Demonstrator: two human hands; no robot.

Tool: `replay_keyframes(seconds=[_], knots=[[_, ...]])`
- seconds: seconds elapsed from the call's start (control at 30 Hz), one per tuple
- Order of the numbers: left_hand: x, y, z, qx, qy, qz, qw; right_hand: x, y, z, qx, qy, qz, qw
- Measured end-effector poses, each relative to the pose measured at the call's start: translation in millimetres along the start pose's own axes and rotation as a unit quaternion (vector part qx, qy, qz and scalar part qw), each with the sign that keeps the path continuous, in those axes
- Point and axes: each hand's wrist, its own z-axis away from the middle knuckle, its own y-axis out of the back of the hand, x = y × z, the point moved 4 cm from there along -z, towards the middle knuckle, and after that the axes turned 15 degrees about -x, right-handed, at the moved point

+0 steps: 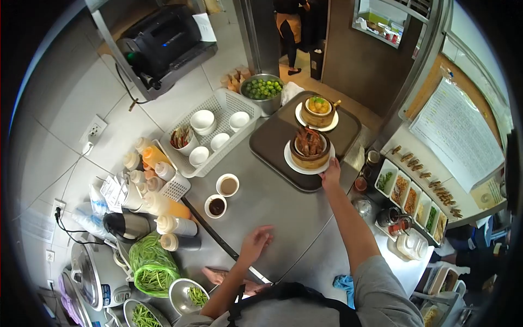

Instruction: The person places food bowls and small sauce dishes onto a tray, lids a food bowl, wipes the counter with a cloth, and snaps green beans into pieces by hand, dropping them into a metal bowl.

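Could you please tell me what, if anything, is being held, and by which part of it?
The right grip holds the nearer white plate by its near-right rim; the left grip is open and empty.

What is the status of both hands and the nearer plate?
Right hand holds round white plate under round bamboo steamer, on brown tray. Left hand open, empty, over grey metal counter. Second bamboo steamer close behind, same tray.

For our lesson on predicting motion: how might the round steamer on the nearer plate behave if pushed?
The steamer would probably hold its shape, as its woody wall looks rigid. It might slide on the plate, since no fastening shows. Food heaped above its rim could topple if jolted.
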Motion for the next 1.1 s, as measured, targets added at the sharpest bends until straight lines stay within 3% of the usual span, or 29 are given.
replay_keyframes(seconds=[0.1,0.2,0.27,0.3,0.4,0.43,0.5,0.6,0.8,0.9,1.0,1.1], knots=[[7,12,-23,0.039,-0.006,-0.006,0.999,-7,13,0,0.002,-0.037,0.085,0.996],[48,30,-79,0.084,-0.078,-0.062,0.992,-22,23,10,-0.088,-0.082,0.229,0.966],[87,42,-136,0.108,-0.177,-0.106,0.972,-22,30,25,-0.111,-0.040,0.285,0.951],[109,45,-166,0.139,-0.144,-0.164,0.966,-23,31,34,-0.122,-0.017,0.312,0.942],[161,51,-276,0.123,-0.198,-0.246,0.941,-41,23,79,-0.165,0.104,0.505,0.841],[162,63,-325,0.104,-0.273,-0.247,0.924,-48,19,97,-0.156,0.109,0.538,0.821],[193,53,-382,0.134,-0.264,-0.356,0.887,-69,8,131,-0.143,0.142,0.589,0.783],[196,57,-483,0.105,-0.194,-0.395,0.892,-92,14,165,-0.078,0.212,0.647,0.728],[174,39,-574,0.005,-0.118,-0.334,0.935,-118,64,206,0.054,0.191,0.654,0.730],[175,38,-586,0.036,-0.100,-0.350,0.930,-132,76,210,0.098,0.168,0.642,0.742],[183,35,-588,0.095,-0.061,-0.513,0.851,-132,77,211,0.109,0.167,0.637,0.744],[181,59,-575,0.180,-0.115,-0.477,0.853,-126,78,211,0.089,0.176,0.643,0.740]])
